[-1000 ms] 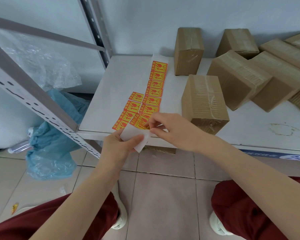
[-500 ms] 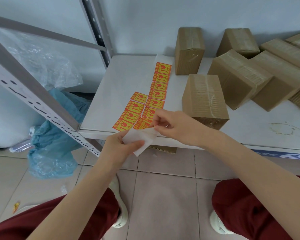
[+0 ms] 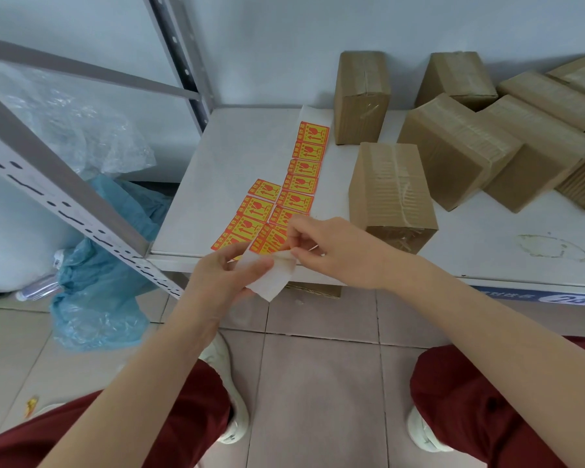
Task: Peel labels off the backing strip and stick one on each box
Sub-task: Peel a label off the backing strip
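Mid-peel: my left hand (image 3: pixel 227 275) pinches the backing strip (image 3: pixel 271 285) at the shelf (image 3: pixel 217 170) edge, right hand (image 3: pixel 331 248) pinches a label corner (image 3: pixel 286 255); next, lift it clean, press onto nearest box (image 3: pixel 390 194).
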